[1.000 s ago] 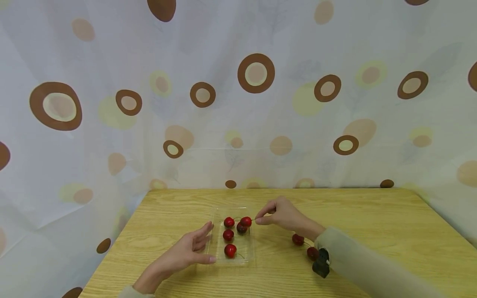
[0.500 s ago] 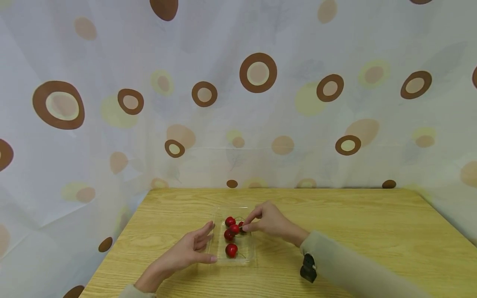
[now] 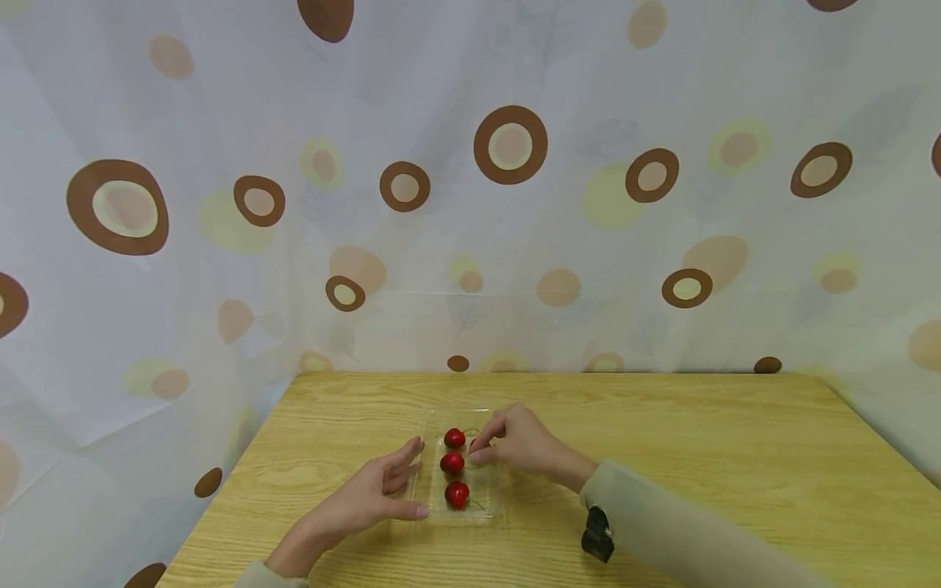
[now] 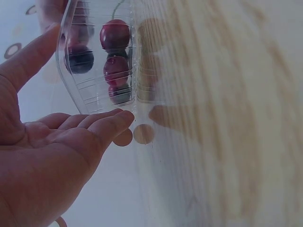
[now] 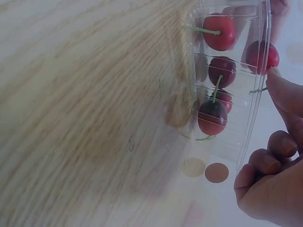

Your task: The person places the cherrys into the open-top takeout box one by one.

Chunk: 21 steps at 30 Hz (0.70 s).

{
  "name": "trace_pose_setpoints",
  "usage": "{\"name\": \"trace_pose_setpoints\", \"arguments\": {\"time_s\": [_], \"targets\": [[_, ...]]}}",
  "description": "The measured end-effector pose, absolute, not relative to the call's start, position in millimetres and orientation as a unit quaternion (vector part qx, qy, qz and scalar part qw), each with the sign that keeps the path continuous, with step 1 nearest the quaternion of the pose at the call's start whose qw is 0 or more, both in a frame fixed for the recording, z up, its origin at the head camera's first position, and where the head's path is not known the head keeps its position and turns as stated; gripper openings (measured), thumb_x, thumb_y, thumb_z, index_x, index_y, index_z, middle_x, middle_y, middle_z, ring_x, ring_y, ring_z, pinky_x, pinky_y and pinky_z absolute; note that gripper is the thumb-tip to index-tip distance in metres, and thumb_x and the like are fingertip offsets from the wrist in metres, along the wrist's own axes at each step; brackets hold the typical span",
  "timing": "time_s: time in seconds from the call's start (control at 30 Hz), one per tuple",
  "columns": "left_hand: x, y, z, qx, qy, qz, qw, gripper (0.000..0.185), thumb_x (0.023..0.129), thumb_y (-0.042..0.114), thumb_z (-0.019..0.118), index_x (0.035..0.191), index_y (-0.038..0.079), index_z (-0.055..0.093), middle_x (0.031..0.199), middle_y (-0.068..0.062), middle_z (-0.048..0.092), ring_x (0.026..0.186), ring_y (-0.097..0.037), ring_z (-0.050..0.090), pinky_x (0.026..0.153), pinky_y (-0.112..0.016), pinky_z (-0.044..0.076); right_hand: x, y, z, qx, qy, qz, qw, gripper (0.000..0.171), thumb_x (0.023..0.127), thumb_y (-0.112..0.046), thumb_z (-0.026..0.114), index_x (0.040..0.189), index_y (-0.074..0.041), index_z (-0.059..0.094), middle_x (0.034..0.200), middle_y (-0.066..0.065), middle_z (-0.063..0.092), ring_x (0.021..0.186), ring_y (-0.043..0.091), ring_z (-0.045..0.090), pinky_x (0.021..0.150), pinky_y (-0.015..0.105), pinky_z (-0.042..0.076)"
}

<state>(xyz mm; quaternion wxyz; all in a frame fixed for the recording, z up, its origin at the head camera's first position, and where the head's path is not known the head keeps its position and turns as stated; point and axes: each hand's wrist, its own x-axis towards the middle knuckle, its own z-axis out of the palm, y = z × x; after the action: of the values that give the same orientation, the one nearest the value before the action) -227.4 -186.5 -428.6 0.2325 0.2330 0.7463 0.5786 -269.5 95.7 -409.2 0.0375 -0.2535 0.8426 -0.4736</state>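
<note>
Sitting near the middle of the pale wooden table (image 3: 662,425) is a shallow clear plastic tray (image 3: 491,510) with ribbed walls, holding several glossy red cherries (image 3: 457,493) with thin green stems. From the head view three of them lie in a row along the tray's left half, and a further one is mostly hidden behind the right hand (image 3: 518,445). The right wrist view shows at least four cherries inside, one darker than the rest.

The right hand reaches over the tray's right side, its fingers curled and its thumb and forefinger drawn together low among the fruit; whether they pinch a cherry or a stem cannot be told. The left hand (image 3: 371,494) lies at the tray's left edge with palm turned inward and fingers straight and loosely spread, fingertips touching or just beside the plastic wall, gripping nothing.

A beige sleeve (image 3: 684,539) covers the right forearm, with a small black device (image 3: 597,534) at the wrist. Behind the table hangs a white curtain (image 3: 220,98) printed with brown and yellow circles.
</note>
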Motion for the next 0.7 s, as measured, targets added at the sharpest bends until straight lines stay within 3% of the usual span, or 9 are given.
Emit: {"name": "trace_pose_setpoints", "arguments": {"time_s": [0.33, 0.53, 0.7], "targets": [[-227.2, -184.2, -430.7, 0.229, 0.750, 0.576, 0.231, 0.098, 0.100, 0.012, 0.075, 0.166, -0.005, 0.005, 0.172, -0.025, 0.006, 0.155, -0.047, 0.019, 0.123, -0.058, 0.023, -271.1, 108.0, -407.5, -0.229, 0.860, -0.451, 0.073, 0.015, 0.087, -0.014, 0.089, 0.100, -0.008, 0.086, 0.092, -0.002, 0.071, 0.081, 0.015, 0.053, 0.066, 0.027, 0.041], [-226.5, -183.6, -429.0, 0.226, 0.752, 0.575, 0.228, 0.098, 0.100, 0.012, 0.076, 0.166, -0.004, 0.006, 0.172, -0.025, 0.007, 0.155, -0.047, 0.019, 0.123, -0.057, 0.023, -274.7, 135.7, -398.1, -0.222, 0.865, -0.446, 0.053, 0.016, 0.091, -0.017, 0.085, 0.104, -0.008, 0.086, 0.094, -0.001, 0.071, 0.078, 0.014, 0.049, 0.065, 0.030, 0.039], [-226.7, -184.7, -429.9, 0.224, 0.752, 0.577, 0.228, 0.098, 0.100, 0.012, 0.076, 0.166, -0.004, 0.006, 0.173, -0.024, 0.008, 0.155, -0.047, 0.019, 0.123, -0.058, 0.023, -272.9, 161.9, -389.8, -0.222, 0.870, -0.439, 0.040, 0.014, 0.093, -0.019, 0.084, 0.103, -0.010, 0.086, 0.096, 0.001, 0.072, 0.082, 0.020, 0.057, 0.069, 0.033, 0.046]]}}
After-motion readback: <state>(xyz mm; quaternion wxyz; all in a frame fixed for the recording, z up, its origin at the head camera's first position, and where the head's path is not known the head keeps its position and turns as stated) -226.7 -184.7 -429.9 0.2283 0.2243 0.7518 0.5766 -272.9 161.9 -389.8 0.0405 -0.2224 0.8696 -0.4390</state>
